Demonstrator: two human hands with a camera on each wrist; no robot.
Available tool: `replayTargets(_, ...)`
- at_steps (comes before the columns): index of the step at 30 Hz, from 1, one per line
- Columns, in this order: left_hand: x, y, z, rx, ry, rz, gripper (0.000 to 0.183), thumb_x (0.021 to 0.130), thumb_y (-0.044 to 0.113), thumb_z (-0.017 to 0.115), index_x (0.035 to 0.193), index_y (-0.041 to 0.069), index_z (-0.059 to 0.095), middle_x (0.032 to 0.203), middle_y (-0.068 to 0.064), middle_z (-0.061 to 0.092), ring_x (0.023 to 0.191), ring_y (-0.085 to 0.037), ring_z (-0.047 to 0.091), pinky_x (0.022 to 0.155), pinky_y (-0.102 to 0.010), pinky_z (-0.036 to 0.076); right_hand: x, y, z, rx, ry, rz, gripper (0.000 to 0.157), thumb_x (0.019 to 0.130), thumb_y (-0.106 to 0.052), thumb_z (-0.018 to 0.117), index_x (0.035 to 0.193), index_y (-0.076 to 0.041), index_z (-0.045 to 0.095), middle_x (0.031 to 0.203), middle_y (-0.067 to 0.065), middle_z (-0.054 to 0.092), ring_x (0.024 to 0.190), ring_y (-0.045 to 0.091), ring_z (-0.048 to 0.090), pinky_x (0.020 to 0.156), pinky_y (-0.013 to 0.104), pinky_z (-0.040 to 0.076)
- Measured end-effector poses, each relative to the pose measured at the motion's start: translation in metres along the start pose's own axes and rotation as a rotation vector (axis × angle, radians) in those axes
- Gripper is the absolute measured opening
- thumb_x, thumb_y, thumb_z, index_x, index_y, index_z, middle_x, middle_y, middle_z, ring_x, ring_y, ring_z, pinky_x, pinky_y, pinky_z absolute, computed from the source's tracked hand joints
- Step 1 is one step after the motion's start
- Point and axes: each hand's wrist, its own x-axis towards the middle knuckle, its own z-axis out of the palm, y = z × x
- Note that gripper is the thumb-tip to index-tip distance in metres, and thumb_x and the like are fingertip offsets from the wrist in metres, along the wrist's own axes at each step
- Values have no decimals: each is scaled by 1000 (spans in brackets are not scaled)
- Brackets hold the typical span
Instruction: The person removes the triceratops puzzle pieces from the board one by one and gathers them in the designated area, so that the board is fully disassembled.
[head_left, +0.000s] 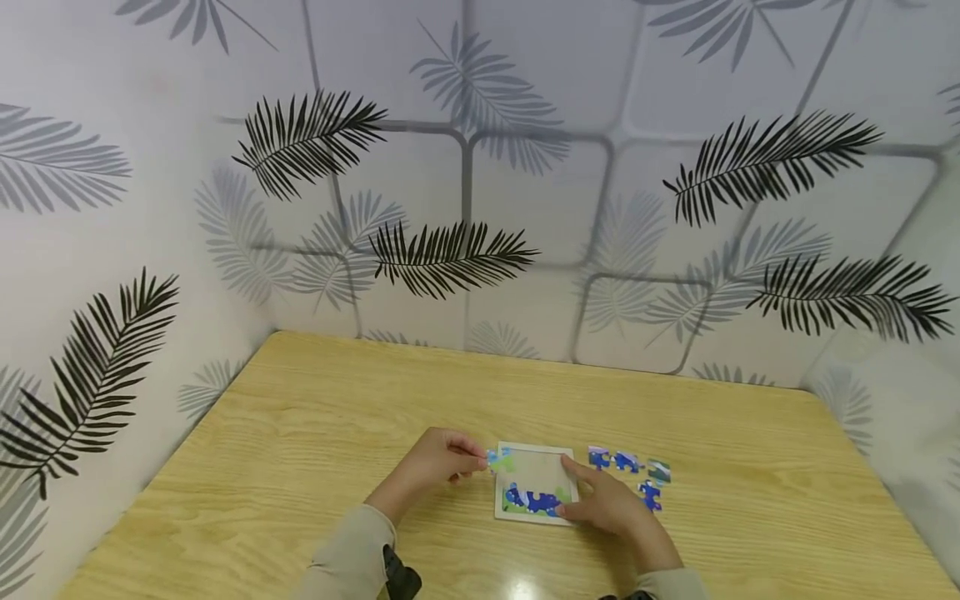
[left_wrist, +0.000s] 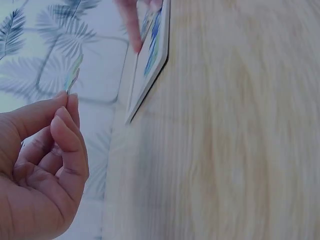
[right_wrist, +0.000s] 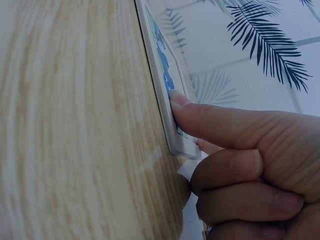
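Here's the light blue and green puzzle piece (head_left: 500, 461), at the left edge of the tray (head_left: 536, 471), and the left hand (head_left: 442, 457) has it in a thumb-and-finger pinch; the left-wrist view shows it clear of the worktop (head_left: 300, 433). It's a narrow grip, right on the edge! One slip there and the piece could drop askew across the rim, or a tab could catch on it.

Inside the tray, blue pieces (head_left: 534, 502) line the near side, the middle bare. The right hand (head_left: 611, 502) braces the tray's right side, thumb and forefinger spread, not wrapped round it, the other fingers curled beside it. Press too hard with that thumb and the fitted pieces might shift; ease off and the tray itself could skid.

Out to the right, at least four loose pieces (head_left: 627, 461) sit near that hand, where a careless knuckle could sweep them away.

Tough to read: the held piece is almost edge-on from the left wrist, its picture unreadable. Is the right thumb on a piece or just the rim? Can't say. The forefinger is mostly hidden in the right-wrist view, and the sleeves (head_left: 352, 550) run out of frame.
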Motion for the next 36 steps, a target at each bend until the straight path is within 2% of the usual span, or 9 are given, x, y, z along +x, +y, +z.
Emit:
replayTargets(6,-8,-12,-29,24,35,-9,11,84,10,71,91,2,68,79,-5,64,64,-16,54,61,-30,47,-1,1,0,-2,-10,7,78,76,-26,78,143,-11,41,141,29,37,128,52,30,100,64,25)
replayTargets(14,-11,-29,-56,82,201,-82,6,82,1,70,86,0,67,77,-5,63,64,-14,56,60,-26,50,-1,1,2,8,-15,29,79,75,-26,79,143,-13,40,141,30,36,128,53,30,100,64,26)
replayTargets(18,-11,-32,-61,109,227,-93,5,81,-2,70,85,-2,67,74,-6,63,62,-13,58,58,-25,51,-2,2,2,10,-12,26,80,75,-26,79,143,-13,40,142,30,36,128,53,30,100,64,26)
replayTargets(29,-7,-32,-67,88,257,-115,5,80,-4,69,81,-3,65,72,-8,64,59,-13,58,55,-24,50,0,2,1,20,-2,28,80,75,-29,79,143,-14,41,143,28,35,129,53,28,100,65,24)
replayTargets(36,-6,-32,-70,80,266,-128,7,81,-3,69,85,-4,64,73,-8,64,58,-12,57,54,-24,50,2,1,1,34,-6,44,80,75,-27,79,144,-14,40,143,28,35,130,52,27,101,64,24)
